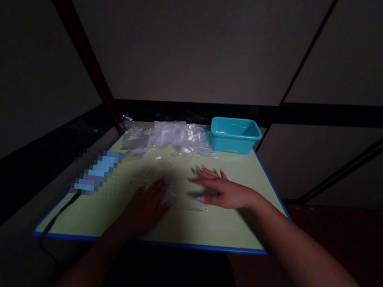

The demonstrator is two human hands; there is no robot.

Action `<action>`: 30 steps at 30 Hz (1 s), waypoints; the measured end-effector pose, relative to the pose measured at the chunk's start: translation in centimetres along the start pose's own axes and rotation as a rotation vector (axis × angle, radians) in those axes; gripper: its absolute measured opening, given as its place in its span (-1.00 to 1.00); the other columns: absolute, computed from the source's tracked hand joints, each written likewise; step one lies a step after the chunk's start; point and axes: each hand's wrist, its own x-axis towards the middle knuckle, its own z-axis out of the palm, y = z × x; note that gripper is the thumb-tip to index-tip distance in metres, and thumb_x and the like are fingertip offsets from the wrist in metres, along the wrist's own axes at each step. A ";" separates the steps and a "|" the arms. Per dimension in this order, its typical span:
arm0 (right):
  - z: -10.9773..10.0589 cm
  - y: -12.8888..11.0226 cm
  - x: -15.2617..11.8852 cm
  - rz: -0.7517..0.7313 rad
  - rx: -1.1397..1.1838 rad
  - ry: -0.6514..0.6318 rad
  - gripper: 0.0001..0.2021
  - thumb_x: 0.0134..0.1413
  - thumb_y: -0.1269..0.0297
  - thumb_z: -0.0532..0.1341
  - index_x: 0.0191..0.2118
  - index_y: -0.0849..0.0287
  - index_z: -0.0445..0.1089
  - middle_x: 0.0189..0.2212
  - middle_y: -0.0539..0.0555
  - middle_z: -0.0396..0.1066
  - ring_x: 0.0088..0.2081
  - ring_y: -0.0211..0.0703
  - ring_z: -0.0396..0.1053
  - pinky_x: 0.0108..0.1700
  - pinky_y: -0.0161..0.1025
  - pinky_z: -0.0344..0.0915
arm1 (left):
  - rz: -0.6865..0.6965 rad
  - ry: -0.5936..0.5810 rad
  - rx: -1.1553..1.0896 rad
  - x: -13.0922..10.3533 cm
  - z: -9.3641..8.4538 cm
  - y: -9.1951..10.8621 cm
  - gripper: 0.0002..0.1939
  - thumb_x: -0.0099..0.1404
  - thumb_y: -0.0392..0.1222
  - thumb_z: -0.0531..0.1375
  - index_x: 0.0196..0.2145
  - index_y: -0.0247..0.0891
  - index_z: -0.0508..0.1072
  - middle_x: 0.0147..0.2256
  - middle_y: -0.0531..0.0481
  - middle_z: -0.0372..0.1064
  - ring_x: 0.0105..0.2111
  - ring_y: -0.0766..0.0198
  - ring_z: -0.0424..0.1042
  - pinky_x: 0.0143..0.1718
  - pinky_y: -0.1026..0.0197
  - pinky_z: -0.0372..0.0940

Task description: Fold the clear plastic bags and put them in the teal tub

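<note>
A clear plastic bag (183, 202) lies flat on the pale yellow-green table top, hard to make out against it. My left hand (149, 204) rests palm down on its left part, the fingers stretched out and pointing away from me. To the right, my right hand (222, 190) is held over the table near the bag's right end, fingers spread and holding nothing. Whether the right fingertips touch the bag I cannot tell. Beyond both hands spreads a heap of crumpled clear plastic bags (171, 135) along the far edge.
A turquoise plastic basket (234, 144) stands at the far right corner, beside the heap. On the left edge lies a blurred-out device with a lit screen (98, 173), its black cable (58, 215) hanging over the side. Blue trim (198, 247) borders the table (235, 235); wall panels rise behind.
</note>
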 end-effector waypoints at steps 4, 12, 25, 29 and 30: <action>1.1 2.0 1.9 0.266 -0.093 0.401 -0.55 0.11 0.01 0.13 0.06 0.13 0.31 0.12 0.26 0.20 0.18 0.13 0.04 0.13 0.24 -0.14 | 0.009 0.016 -0.012 -0.2 0.2 -0.3 -0.42 0.39 -0.04 -0.17 0.30 -0.27 -0.11 0.29 -0.20 -0.18 0.28 0.07 -0.13 0.19 -0.19 -0.11; 2.3 4.0 3.9 0.414 -0.153 0.561 -0.72 0.04 0.07 0.19 -0.19 0.14 0.36 -0.14 0.17 0.33 -0.03 0.03 0.16 -0.13 -0.09 0.07 | -0.152 0.272 -0.082 2.9 -3.5 -3.4 -0.45 0.36 0.01 -0.12 0.25 -0.20 0.05 0.27 -0.18 -0.05 0.27 0.04 -0.08 0.17 -0.13 -0.04; 2.8 4.1 4.9 0.391 -0.155 0.532 -0.80 0.03 0.13 0.22 -0.29 0.14 0.34 -0.21 0.12 0.34 -0.09 -0.01 0.17 -0.23 -0.17 0.00 | -0.368 0.276 -0.484 12.0 -1.6 -8.8 -0.73 0.10 -0.06 0.18 -0.30 -0.30 0.44 -0.25 -0.09 0.44 -0.23 0.18 0.41 -0.21 0.24 0.25; 2.9 3.9 5.1 0.409 -0.179 0.527 -0.84 0.01 0.18 0.24 -0.34 0.15 0.34 -0.23 0.12 0.34 -0.11 -0.01 0.16 -0.25 -0.20 -0.02 | -0.334 0.289 -0.502 12.2 -1.1 -9.0 -0.78 0.06 -0.08 0.19 -0.37 -0.27 0.42 -0.30 -0.06 0.42 -0.25 0.17 0.38 -0.20 0.21 0.23; 2.9 3.9 5.2 0.414 -0.188 0.525 -0.85 0.01 0.19 0.25 -0.35 0.15 0.34 -0.24 0.12 0.34 -0.11 -0.01 0.16 -0.26 -0.21 -0.03 | -0.325 0.288 -0.509 12.2 -1.1 -9.1 -0.80 0.04 -0.09 0.20 -0.41 -0.27 0.41 -0.33 -0.05 0.41 -0.26 0.17 0.37 -0.21 0.21 0.23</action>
